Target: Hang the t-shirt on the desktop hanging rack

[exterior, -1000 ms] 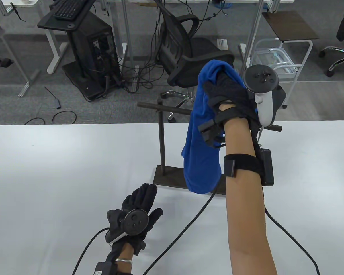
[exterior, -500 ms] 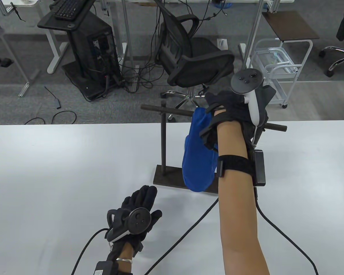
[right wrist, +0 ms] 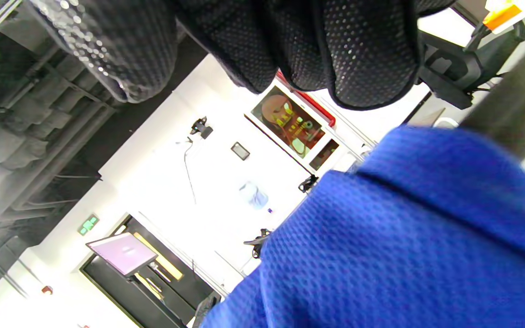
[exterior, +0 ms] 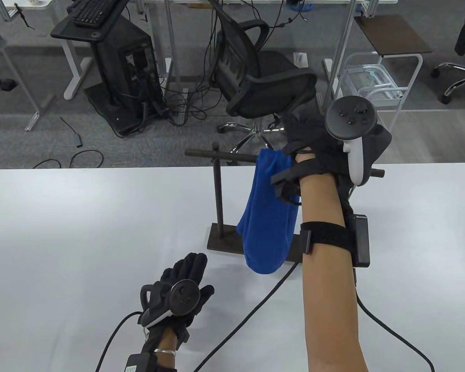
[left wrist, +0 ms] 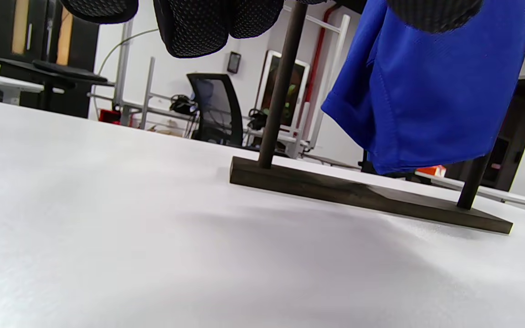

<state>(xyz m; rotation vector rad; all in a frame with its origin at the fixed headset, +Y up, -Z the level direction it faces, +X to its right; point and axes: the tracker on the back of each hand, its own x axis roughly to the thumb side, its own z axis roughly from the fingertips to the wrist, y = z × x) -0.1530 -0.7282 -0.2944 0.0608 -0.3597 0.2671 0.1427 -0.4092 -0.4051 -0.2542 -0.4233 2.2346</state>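
the blue t-shirt hangs draped over the rack's horizontal bar, right of the upright post, its lower end just above the base on the tabletop. the right hand sits above the bar by the cloth; its grip cannot be told. the left hand lies flat and open near the base, holding nothing.

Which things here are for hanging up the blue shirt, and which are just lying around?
For the job:
- blue shirt, draped over the rack's bar
- rack on the table
- right hand, up at the bar beside the shirt
- left hand, low over the table

Just lying around:
- office chair
- computer tower
- keyboard
- white cart
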